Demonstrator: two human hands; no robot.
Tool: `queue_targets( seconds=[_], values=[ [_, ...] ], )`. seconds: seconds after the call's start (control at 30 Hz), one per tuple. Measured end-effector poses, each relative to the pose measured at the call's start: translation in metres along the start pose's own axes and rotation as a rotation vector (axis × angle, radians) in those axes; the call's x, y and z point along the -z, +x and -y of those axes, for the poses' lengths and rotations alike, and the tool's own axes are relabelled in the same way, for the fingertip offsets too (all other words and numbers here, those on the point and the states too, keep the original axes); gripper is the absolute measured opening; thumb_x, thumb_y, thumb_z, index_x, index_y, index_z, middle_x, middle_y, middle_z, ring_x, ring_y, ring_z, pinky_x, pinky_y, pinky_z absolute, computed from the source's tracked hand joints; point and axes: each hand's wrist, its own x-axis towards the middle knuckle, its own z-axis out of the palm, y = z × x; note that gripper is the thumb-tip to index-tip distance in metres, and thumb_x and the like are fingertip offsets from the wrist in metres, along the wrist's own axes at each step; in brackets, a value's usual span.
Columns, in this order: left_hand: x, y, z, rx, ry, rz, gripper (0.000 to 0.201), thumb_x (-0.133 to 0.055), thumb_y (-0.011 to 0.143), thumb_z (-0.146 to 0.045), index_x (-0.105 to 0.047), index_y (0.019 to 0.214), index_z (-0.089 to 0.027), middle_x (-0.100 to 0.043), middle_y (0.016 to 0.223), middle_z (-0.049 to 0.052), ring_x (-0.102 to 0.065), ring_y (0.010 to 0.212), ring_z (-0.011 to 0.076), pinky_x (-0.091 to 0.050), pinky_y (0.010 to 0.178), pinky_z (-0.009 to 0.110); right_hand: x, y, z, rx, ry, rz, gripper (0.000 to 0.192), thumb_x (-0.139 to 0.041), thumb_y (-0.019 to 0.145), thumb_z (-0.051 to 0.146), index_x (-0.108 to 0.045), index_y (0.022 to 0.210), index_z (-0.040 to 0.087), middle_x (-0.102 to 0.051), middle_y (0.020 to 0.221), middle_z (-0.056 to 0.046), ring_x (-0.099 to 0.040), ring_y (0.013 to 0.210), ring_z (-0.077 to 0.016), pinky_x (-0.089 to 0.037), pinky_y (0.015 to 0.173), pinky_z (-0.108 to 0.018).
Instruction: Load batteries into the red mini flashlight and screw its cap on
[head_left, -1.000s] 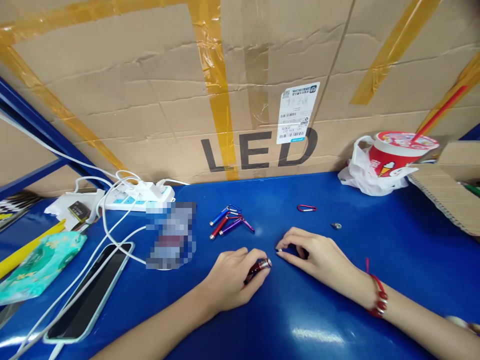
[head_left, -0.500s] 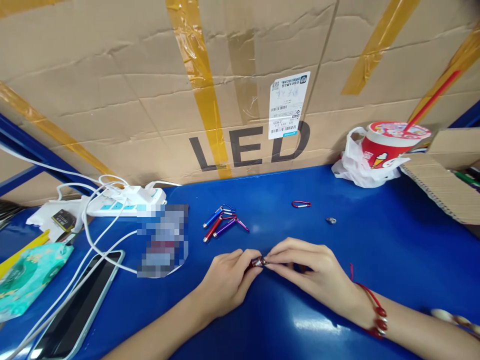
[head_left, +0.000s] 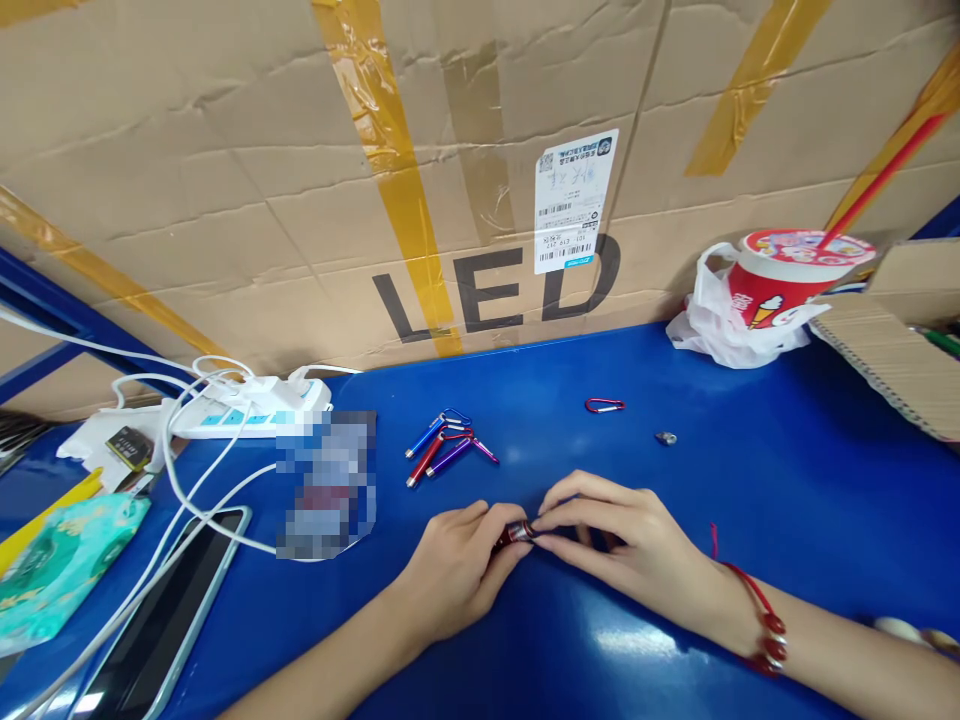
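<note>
Flashlight [head_left: 513,533], small and red, lies mid-table toward the near edge, long axis left to right. I see my left hand [head_left: 457,565] wrapped round its body; right hand [head_left: 611,540] fingertips pinch the silver head end.

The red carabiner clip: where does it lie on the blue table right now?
The red carabiner clip lies alone on the blue table, beyond the right hand, left of a small silver part and right of the keychain torches.

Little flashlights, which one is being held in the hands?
The small red metal flashlight, pinched between left hand and right hand. The blue, red and purple flashlights lie untouched farther back.
</note>
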Motion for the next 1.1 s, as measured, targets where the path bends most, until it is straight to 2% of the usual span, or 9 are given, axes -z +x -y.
queue_targets(
  seconds=[0.17, 0.3, 0.37, 0.47, 0.57, 0.7, 0.87, 1.1],
  values=[
    [0.0, -0.002, 0.0, 0.037, -0.056, 0.018, 0.01, -0.034, 0.095, -0.025, -0.042, 0.096, -0.02, -0.061, 0.074, 0.001, -0.058, 0.062, 0.0145, -0.043, 0.057, 0.023, 0.004, 0.003, 0.002, 0.033, -0.168, -0.006, 0.021, -0.047, 0.09, 0.032, -0.063, 0.092, 0.019, -0.065, 0.089, -0.002, -0.055, 0.051, -0.0049, -0.045, 0.052, -0.017],
    [-0.001, -0.003, 0.002, 0.069, -0.088, 0.031, 0.007, -0.037, 0.092, -0.022, -0.042, 0.096, -0.021, -0.061, 0.077, 0.001, -0.059, 0.063, 0.0139, -0.044, 0.06, 0.023, 0.03, 0.01, -0.007, 0.056, -0.621, -0.001, 0.026, -0.043, 0.091, 0.035, -0.065, 0.094, 0.02, -0.068, 0.087, -0.003, -0.065, 0.064, -0.0126, -0.044, 0.054, -0.021],
    [0.0, -0.003, 0.003, 0.076, -0.106, 0.024, 0.006, -0.038, 0.092, -0.022, -0.043, 0.095, -0.021, -0.062, 0.076, 0.0, -0.059, 0.062, 0.0136, -0.045, 0.059, 0.023, 0.052, 0.011, -0.019, -0.121, -0.799, -0.008, 0.023, -0.049, 0.087, 0.038, -0.066, 0.09, 0.023, -0.067, 0.094, -0.003, -0.065, 0.062, -0.0143, -0.042, 0.049, -0.022],
    [0.001, -0.002, 0.002, 0.09, -0.136, 0.018, 0.005, -0.039, 0.091, -0.021, -0.043, 0.094, -0.021, -0.062, 0.076, 0.0, -0.06, 0.062, 0.0131, -0.045, 0.058, 0.022, 0.084, 0.007, -0.041, -0.348, -0.924, 0.021, 0.025, -0.059, 0.077, 0.048, -0.067, 0.086, 0.026, -0.068, 0.084, -0.001, -0.064, 0.056, -0.0188, -0.038, 0.043, -0.025],
    [0.002, -0.001, 0.001, 0.114, -0.162, 0.021, 0.005, -0.04, 0.09, -0.02, -0.043, 0.094, -0.022, -0.063, 0.078, 0.0, -0.06, 0.064, 0.0128, -0.045, 0.06, 0.022, 0.099, -0.002, -0.063, -0.426, -0.892, 0.041, 0.029, -0.064, 0.07, 0.052, -0.068, 0.08, 0.025, -0.069, 0.075, -0.003, -0.065, 0.06, -0.0238, -0.041, 0.044, -0.028],
    [0.003, -0.002, 0.001, 0.111, -0.197, 0.018, 0.007, -0.042, 0.09, -0.02, -0.043, 0.096, -0.021, -0.064, 0.081, 0.001, -0.061, 0.067, 0.0138, -0.045, 0.062, 0.022, 0.095, -0.01, -0.081, -0.407, -0.731, 0.082, 0.026, -0.062, 0.072, 0.046, -0.067, 0.086, 0.025, -0.07, 0.075, -0.002, -0.065, 0.057, -0.0211, -0.045, 0.047, -0.029],
    [0.002, -0.005, 0.001, 0.125, -0.194, 0.02, 0.008, -0.042, 0.089, -0.022, -0.043, 0.097, -0.02, -0.065, 0.082, 0.001, -0.06, 0.067, 0.0145, -0.045, 0.062, 0.023, 0.086, -0.009, -0.083, -0.433, -0.616, 0.145, 0.017, -0.058, 0.076, 0.04, -0.066, 0.083, 0.026, -0.07, 0.073, -0.001, -0.066, 0.057, -0.0199, -0.048, 0.047, -0.028],
    [0.003, -0.005, 0.001, 0.096, -0.14, 0.017, 0.008, -0.04, 0.091, -0.025, -0.045, 0.095, -0.02, -0.065, 0.08, 0.001, -0.06, 0.066, 0.0143, -0.045, 0.061, 0.023, 0.079, 0.0, -0.078, -0.39, -0.518, 0.129, 0.02, -0.053, 0.079, 0.04, -0.066, 0.084, 0.025, -0.07, 0.078, -0.002, -0.064, 0.055, -0.0179, -0.051, 0.049, -0.027]
  ],
)
